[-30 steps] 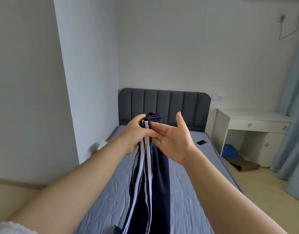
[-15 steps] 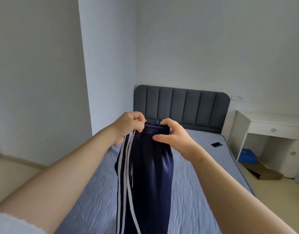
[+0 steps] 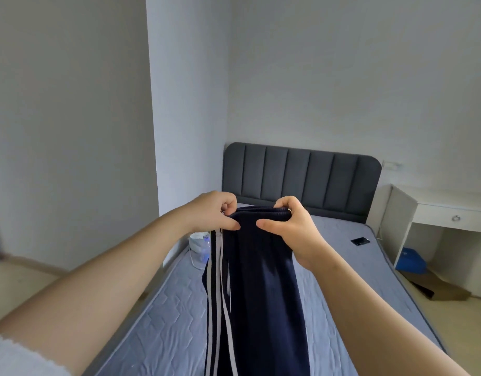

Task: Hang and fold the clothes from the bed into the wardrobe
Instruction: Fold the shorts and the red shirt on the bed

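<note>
Dark navy track trousers [image 3: 261, 294] with white side stripes hang lengthwise in front of me, above the bed [image 3: 166, 327]. My left hand [image 3: 212, 213] pinches the left end of their elastic waistband. My right hand [image 3: 290, 226] grips the right end of the waistband, thumb in front. The waistband is stretched flat between the two hands. The trouser legs run down out of the frame's bottom edge. No wardrobe is in view.
The bed has a grey quilted cover and a dark padded headboard [image 3: 301, 175]. A black phone [image 3: 360, 241] lies on the bed at the right. A white desk [image 3: 437, 213] stands to the right, a blue box [image 3: 410, 260] under it. A white device [image 3: 200, 245] sits beside the bed's left edge.
My hands have drawn apart along the waistband, spreading it flat. My right hand went from open against the fabric to gripping it. The camera has turned left.
</note>
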Available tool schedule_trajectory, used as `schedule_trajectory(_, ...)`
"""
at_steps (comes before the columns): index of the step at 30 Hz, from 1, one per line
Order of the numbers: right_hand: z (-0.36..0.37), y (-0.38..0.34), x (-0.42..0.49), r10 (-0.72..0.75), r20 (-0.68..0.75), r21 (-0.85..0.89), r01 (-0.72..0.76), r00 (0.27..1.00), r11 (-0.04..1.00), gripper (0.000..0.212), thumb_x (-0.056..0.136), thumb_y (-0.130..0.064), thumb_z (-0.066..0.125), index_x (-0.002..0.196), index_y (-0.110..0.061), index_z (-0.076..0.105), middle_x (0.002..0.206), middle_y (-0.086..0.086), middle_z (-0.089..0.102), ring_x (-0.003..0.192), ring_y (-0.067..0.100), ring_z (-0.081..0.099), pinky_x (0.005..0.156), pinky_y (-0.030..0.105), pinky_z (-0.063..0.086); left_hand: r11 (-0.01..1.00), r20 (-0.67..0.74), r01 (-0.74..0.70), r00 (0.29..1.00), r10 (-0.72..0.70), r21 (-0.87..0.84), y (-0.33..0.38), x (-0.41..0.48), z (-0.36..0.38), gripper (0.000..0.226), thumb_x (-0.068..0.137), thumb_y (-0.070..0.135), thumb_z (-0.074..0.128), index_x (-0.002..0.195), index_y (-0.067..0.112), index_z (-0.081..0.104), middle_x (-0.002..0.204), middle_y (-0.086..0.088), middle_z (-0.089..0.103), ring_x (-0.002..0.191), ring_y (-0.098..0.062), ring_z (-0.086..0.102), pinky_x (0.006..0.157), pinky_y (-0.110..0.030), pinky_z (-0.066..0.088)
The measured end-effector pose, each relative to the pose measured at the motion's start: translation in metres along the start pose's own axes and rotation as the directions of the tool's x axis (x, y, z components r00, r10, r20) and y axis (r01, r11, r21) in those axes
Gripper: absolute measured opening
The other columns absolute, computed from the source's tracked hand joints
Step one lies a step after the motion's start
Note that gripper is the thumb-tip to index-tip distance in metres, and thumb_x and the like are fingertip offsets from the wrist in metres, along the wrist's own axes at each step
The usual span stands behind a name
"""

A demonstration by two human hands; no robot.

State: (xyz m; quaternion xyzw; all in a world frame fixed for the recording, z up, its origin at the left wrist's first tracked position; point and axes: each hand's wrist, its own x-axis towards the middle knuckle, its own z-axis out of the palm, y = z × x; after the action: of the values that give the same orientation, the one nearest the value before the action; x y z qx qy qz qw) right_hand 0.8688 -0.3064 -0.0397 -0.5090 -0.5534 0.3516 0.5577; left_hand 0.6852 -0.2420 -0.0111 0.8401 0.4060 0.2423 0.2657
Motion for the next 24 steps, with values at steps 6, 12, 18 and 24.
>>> schedule_trajectory(6, 0.05, 0.001, 0.024, 0.1, 0.17, 0.116, -0.121, 0.98, 0.986, 0.029, 0.074, -0.006, 0.075, 0.101, -0.015, 0.067, 0.097, 0.005, 0.073, 0.09, 0.022, 0.07, 0.074, 0.03, 0.057, 0.944, -0.097, -0.109, 0.992, 0.083, -0.31, -0.051, 0.005, -0.043, 0.04, 0.071, -0.006, 0.07, 0.083, 0.027, 0.05, 0.112, 0.012, 0.057, 0.093, -0.007, 0.057, 0.077, -0.018, 0.048)
schedule_trajectory(12, 0.095, -0.011, 0.048, 0.013, -0.083, 0.258, 0.009, 0.996, 0.966, 0.028, 0.076, -0.002, 0.072, 0.102, -0.008, 0.065, 0.094, 0.009, 0.073, 0.087, 0.025, 0.071, 0.073, 0.037, 0.058, 0.811, 0.11, 0.069, 0.994, -0.006, -0.581, -0.096, 0.009, -0.042, 0.05, 0.079, 0.007, 0.071, 0.123, 0.021, 0.052, 0.115, 0.002, 0.062, 0.109, -0.016, 0.06, 0.09, -0.024, 0.048)
schedule_trajectory(18, 0.101, -0.008, 0.053, 0.083, -0.075, 0.308, -0.056, 0.994, 0.95, 0.024, 0.078, -0.001, 0.07, 0.101, -0.007, 0.065, 0.093, 0.007, 0.074, 0.086, 0.022, 0.071, 0.068, 0.029, 0.057, 0.646, 0.064, 0.083, 0.997, -0.052, -0.759, -0.105, 0.021, -0.066, 0.015, 0.09, 0.005, 0.056, 0.099, 0.012, 0.066, 0.089, 0.002, 0.073, 0.079, -0.009, 0.07, 0.064, -0.018, 0.054)
schedule_trajectory(24, 0.112, -0.035, 0.075, -0.004, -0.388, 0.156, 0.07, 0.922, 0.985, 0.008, 0.076, -0.01, 0.075, 0.075, -0.015, 0.069, 0.071, -0.003, 0.073, 0.071, 0.014, 0.07, 0.06, 0.023, 0.056, 0.929, -0.058, -0.009, 0.998, -0.013, -0.369, -0.09, 0.029, -0.111, 0.008, 0.092, 0.018, 0.055, 0.093, 0.017, 0.063, 0.094, 0.004, 0.065, 0.08, -0.004, 0.06, 0.066, -0.014, 0.043)
